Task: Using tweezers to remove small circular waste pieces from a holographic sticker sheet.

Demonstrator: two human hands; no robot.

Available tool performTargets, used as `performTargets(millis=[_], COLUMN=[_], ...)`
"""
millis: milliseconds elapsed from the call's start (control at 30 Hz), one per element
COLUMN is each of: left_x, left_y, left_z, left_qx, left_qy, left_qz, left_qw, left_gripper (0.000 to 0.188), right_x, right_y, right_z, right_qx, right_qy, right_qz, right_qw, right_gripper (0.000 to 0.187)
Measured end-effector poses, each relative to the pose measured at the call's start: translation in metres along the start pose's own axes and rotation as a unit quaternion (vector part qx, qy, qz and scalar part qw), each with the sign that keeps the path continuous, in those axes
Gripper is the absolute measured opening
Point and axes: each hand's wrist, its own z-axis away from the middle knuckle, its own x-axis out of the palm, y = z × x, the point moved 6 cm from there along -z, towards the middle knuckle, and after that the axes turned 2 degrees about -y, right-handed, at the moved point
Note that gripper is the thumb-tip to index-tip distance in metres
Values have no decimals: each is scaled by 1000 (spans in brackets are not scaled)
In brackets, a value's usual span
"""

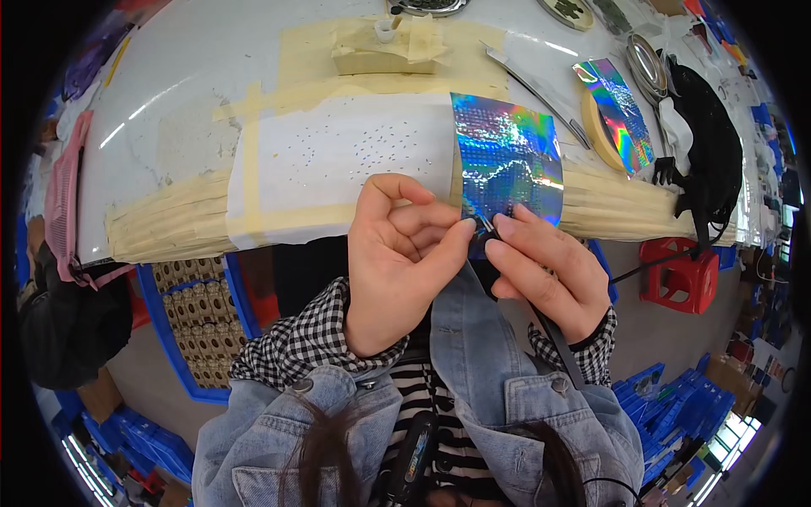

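My right hand point(553, 275) is closed on a pair of dark tweezers point(559, 342), whose pale tips reach the lower edge of a shiny holographic sheet point(511, 160). Beside those tips my left hand point(397, 253) pinches thumb and forefinger together; whatever lies between them is too small to make out. Rows of small marks cover the sheet, which overlaps the right side of a white paper point(270, 198). Tiny shiny pieces point(384, 148) lie scattered over that paper, left of the sheet.
Behind the paper, a small white cup point(385, 31) stands on a tape-covered block point(380, 61). Silver tweezers point(541, 93), a tape roll point(598, 131), another holographic strip point(621, 118) and a black bundle point(714, 144) lie rightward. Below are a red stool point(680, 279) and a blue crate point(160, 338).
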Motion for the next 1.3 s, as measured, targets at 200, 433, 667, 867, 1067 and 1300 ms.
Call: performTargets(millis=[200, 433, 667, 867, 1067, 1300], left_x=[6, 4, 3, 2, 2, 1], left_y=[4, 4, 3, 3, 3, 2], left_z=[1, -2, -1, -1, -1, -1], left_qx=[18, 20, 28, 24, 21, 18], left_qy=[2, 7, 3, 3, 4, 13], left_qz=[-3, -2, 14, 12, 5, 4], left_qw=[1000, 1000, 999, 1000, 1000, 1000], left_gripper=[41, 43, 44, 44, 44, 43], right_x=[-6, -1, 1, 1, 1, 1], right_y=[-2, -2, 0, -1, -1, -2], right_z=[0, -2, -3, -5, -6, -6], right_qx=[7, 8, 11, 12, 21, 12], right_qy=[18, 10, 9, 3, 3, -8], right_qz=[-15, 0, -5, -5, -12, 2], right_qw=[1000, 1000, 1000, 1000, 1000, 1000], right_gripper=[32, 31, 31, 31, 31, 32])
